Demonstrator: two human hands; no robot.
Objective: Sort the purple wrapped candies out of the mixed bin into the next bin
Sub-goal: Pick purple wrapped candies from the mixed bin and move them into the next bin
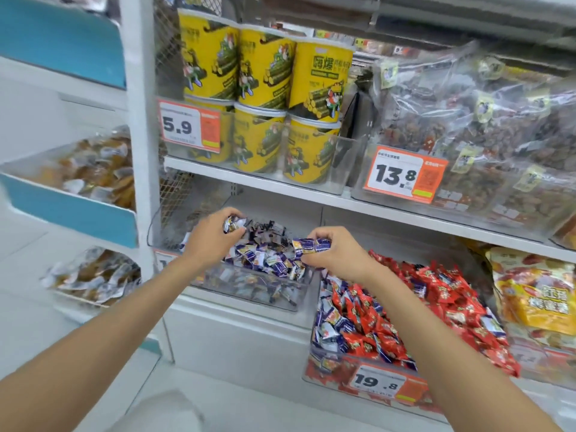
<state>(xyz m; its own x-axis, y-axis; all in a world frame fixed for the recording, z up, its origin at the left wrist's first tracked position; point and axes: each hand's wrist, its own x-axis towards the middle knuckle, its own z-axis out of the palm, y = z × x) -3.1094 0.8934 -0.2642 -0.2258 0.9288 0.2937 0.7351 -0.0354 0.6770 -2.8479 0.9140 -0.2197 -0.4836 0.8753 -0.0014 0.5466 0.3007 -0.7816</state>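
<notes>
Head view: our left hand (pixel 212 236) is curled around purple candies (pixel 234 224) over the left bin's (pixel 249 293) back edge. Our right hand (pixel 338 255) pinches more at its right edge, beside the mixed bin (pixel 314 366).

shelving: white shelf (pixel 249 181) running across, another tier beneath | upright: white post (pixel 140 120) at left | back: wire mesh panel (pixel 168 57) | side: blue-fronted racks (pixel 71 210), angled | base: white panel (pixel 237 347) | light: bright, even, shade under the shelf
</notes>
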